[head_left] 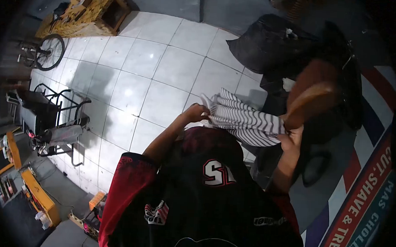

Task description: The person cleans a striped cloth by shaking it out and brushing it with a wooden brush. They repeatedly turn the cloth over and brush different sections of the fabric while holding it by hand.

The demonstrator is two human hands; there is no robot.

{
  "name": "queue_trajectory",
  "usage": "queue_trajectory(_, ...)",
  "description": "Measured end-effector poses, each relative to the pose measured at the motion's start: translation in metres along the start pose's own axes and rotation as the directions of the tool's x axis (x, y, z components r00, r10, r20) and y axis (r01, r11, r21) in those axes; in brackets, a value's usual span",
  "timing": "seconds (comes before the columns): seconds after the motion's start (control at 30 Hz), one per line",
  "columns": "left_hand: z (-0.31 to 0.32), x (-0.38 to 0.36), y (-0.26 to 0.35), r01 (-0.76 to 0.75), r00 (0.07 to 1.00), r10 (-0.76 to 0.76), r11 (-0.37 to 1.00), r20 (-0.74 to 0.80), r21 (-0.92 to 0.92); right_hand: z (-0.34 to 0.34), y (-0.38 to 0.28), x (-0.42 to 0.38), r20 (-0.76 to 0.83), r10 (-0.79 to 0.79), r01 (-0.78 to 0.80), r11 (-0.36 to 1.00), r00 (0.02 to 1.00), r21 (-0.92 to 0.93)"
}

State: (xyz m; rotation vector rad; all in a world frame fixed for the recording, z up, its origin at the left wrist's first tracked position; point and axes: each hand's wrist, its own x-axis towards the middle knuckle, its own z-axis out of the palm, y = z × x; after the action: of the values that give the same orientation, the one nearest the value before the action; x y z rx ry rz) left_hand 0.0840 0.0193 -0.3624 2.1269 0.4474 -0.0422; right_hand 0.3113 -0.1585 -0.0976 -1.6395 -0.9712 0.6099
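A white cloth with dark stripes (244, 121) is stretched out in front of my dark jersey, bunched into folds. At its left end my left hand (196, 113) pinches the edge, fingers closed. My right hand (291, 138) grips the other end, its fingers wrapped in the cloth. A brown, blurred object (312, 95) rises just beyond my right hand and hides part of it; what it is I cannot make out.
Black bags or cloth (272, 43) are heaped at the upper right, beside a lettered banner (358, 205). A metal-framed chair (59, 117) and a bicycle wheel (50, 52) are at the left. A wooden box (90, 13) lies at the upper left, on white tiles (163, 97).
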Motion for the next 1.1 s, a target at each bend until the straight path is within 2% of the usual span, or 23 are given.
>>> queue_trajectory(0.03,0.001,0.009,0.004,0.026,1.0,-0.026,1.0,-0.003,-0.016,-0.024,0.011,0.003,0.171,-0.154,0.147,0.988,0.973,0.05)
queue_trajectory(0.07,0.003,0.016,0.008,-0.003,0.938,-0.017,0.998,-0.346,-0.057,-0.042,0.022,0.004,0.108,-0.153,0.149,0.988,0.982,0.045)
queue_trajectory(0.13,-0.021,0.024,0.013,0.062,0.852,-0.139,0.984,-0.505,-0.166,-0.06,0.024,0.014,-0.014,-0.157,0.157,0.987,0.988,0.032)
queue_trajectory(0.2,-0.044,0.025,0.009,0.066,0.737,-0.216,0.966,-0.64,-0.25,-0.07,0.021,0.021,-0.121,-0.083,0.074,0.994,0.989,-0.08)
queue_trajectory(0.27,-0.07,0.014,0.005,0.138,0.699,-0.115,0.99,-0.705,-0.025,-0.081,0.036,0.03,-0.21,0.023,-0.054,0.989,0.977,-0.141)
queue_trajectory(0.33,-0.091,0.007,0.017,0.259,0.591,-0.115,0.965,-0.799,0.053,-0.078,0.044,0.045,-0.168,0.022,-0.066,0.964,0.985,-0.259)
queue_trajectory(0.37,-0.098,0.006,0.014,0.268,0.523,-0.135,0.963,-0.842,0.012,-0.072,0.051,0.052,-0.167,0.017,-0.067,0.952,0.986,-0.3)
queue_trajectory(0.4,-0.107,0.002,0.013,0.292,0.516,-0.122,0.956,-0.848,0.04,-0.066,0.06,0.061,-0.164,0.009,-0.065,0.939,0.987,-0.338)
queue_trajectory(0.43,-0.117,-0.003,0.023,0.292,0.507,-0.183,0.956,-0.842,-0.033,-0.063,0.08,0.066,-0.141,0.013,-0.049,0.966,0.99,-0.254)
queue_trajectory(0.47,-0.124,-0.009,0.034,0.291,0.498,-0.248,0.95,-0.831,-0.11,-0.061,0.099,0.071,-0.161,0.04,-0.096,0.928,0.986,-0.359)
queue_trajectory(0.53,-0.133,-0.027,0.046,0.286,0.494,-0.072,0.955,-0.867,0.084,-0.055,0.118,0.078,-0.203,0.085,-0.187,0.809,0.976,-0.558)
queue_trajectory(0.57,-0.137,-0.04,0.057,0.299,0.522,-0.057,0.947,-0.851,0.12,-0.052,0.116,0.079,-0.172,0.172,-0.234,0.85,0.97,-0.473)
queue_trajectory(0.63,-0.132,-0.066,0.06,0.321,0.546,-0.044,0.933,-0.837,0.161,-0.044,0.104,0.08,-0.101,0.335,-0.339,0.798,0.937,-0.498)
queue_trajectory(0.67,-0.12,-0.086,0.053,0.365,0.584,-0.264,0.93,-0.768,-0.042,-0.041,0.101,0.077,-0.071,0.416,-0.391,0.762,0.906,-0.517)
queue_trajectory(0.7,-0.108,-0.107,0.042,0.498,0.668,-0.367,0.867,-0.647,0.022,-0.04,0.111,0.066,0.019,0.456,-0.38,0.763,0.89,-0.523)
queue_trajectory(0.73,-0.094,-0.126,0.036,0.665,0.697,-0.562,0.739,-0.446,0.107,-0.04,0.133,0.052,0.109,0.489,-0.366,0.766,0.866,-0.529)
queue_trajectory(0.77,-0.064,-0.154,0.011,0.534,0.788,-0.391,0.818,-0.476,0.213,-0.039,0.155,0.038,0.198,0.512,-0.348,0.773,0.836,-0.531)
queue_trajectory(0.83,-0.053,-0.178,0.035,0.596,0.801,-0.556,0.774,-0.222,0.214,-0.042,0.194,-0.001,0.288,0.585,-0.363,0.746,0.758,-0.558)
queue_trajectory(0.93,-0.012,-0.223,0.012,0.684,0.723,-0.643,0.719,-0.254,0.127,-0.044,0.23,-0.032,0.488,0.663,-0.369,0.735,0.568,-0.569)
queue_trajectory(0.97,-0.012,-0.224,0.003,0.721,0.678,-0.648,0.679,-0.348,0.139,-0.04,0.246,-0.035,0.455,0.609,-0.202,0.715,0.649,-0.669)
queue_trajectory(1.03,-0.02,-0.22,-0.021,0.788,0.575,-0.631,0.597,-0.521,0.146,-0.026,0.23,-0.004,0.361,0.522,-0.193,0.734,0.773,-0.651)
queue_trajectory(1.07,-0.052,-0.201,-0.009,0.727,0.637,-0.492,0.641,-0.593,0.248,-0.015,0.218,0.017,0.307,0.474,-0.187,0.742,0.825,-0.643)
queue_trajectory(1.1,-0.076,-0.188,-0.018,0.72,0.629,-0.459,0.648,-0.628,0.247,-0.002,0.21,0.037,0.161,0.306,-0.117,0.72,0.938,-0.684)
